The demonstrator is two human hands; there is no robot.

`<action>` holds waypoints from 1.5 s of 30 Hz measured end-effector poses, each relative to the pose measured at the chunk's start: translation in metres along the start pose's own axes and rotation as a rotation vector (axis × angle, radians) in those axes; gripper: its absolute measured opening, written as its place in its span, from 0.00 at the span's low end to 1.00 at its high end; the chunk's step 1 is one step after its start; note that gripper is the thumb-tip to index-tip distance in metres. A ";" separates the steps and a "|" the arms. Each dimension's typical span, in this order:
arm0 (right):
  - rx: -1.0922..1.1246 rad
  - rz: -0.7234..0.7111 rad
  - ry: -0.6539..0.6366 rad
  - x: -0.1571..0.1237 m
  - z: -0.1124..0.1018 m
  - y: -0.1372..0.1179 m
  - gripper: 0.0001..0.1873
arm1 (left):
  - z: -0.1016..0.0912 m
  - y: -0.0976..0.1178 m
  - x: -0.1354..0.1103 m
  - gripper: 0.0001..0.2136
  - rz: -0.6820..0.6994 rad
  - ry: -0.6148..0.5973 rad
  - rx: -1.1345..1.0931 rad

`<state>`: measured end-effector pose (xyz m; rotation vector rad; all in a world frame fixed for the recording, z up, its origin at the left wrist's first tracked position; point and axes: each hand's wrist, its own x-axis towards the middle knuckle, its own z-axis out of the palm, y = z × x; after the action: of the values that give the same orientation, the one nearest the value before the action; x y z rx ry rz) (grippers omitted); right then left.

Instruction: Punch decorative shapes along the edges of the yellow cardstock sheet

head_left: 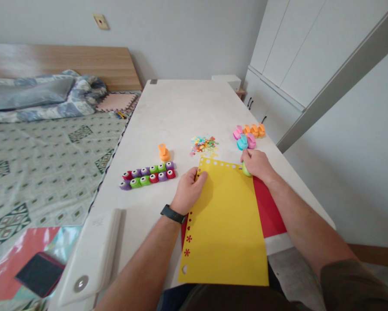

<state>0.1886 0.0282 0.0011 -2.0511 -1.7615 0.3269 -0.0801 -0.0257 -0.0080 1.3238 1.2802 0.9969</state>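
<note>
A yellow sheet of paper [228,216] with shapes punched along its top and left edges lies in front of me, overhanging the table's near side. Its upper left edge is pinched in my left hand [190,188]. My right hand [257,164] grips a light green craft punch [246,169] at the sheet's top right corner; the fingers hide part of it. Under the yellow sheet a red sheet [268,207] shows on both sides. Just beyond the top edge sits a pile of colourful paper cut-outs [205,144].
Two rows of small punches [148,175] stand at left, near an orange punch [164,152]. More punches [249,134] cluster at the right. A white long device [92,255] occupies the table's near left. A bed [51,164] adjoins the left side; cabinets [278,86] stand right.
</note>
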 end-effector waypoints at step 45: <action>0.488 0.285 0.278 0.007 0.000 0.038 0.21 | -0.002 0.004 -0.002 0.14 -0.035 0.015 -0.033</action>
<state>0.2234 0.0309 -0.0151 -1.8725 -1.0956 0.4753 -0.0815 -0.0272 -0.0037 1.2667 1.2889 1.0010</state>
